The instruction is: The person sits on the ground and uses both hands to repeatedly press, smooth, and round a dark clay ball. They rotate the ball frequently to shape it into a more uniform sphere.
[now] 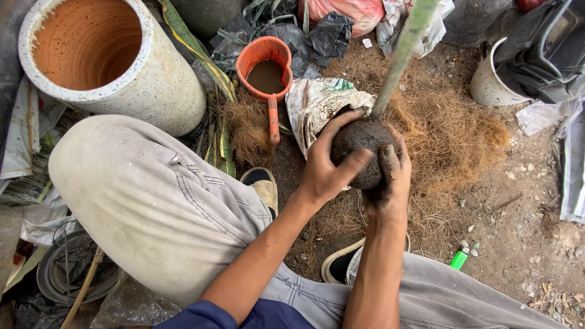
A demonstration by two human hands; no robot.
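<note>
knee [152,201] up front, both hands wrapped round a mud ball [359,143] w/ green stem [402,52]: left hand [326,170] fingers curled on it, right hand [390,180] cupping. orange scoop [266,67] nearby.

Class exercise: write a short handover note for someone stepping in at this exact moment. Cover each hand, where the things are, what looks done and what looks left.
Left hand: grip around the left side of the soil ball, thumb across its front.
Right hand: muddy, pressed against the ball's lower right.
The ball is held above a heap of brown coconut fibre, with a green plant stem rising from its top.
Orange scoop of muddy water sits behind, beside the speckled pot.
Done: soil is packed round.
Left: the ball is bare, with no fibre on it yet.
</note>
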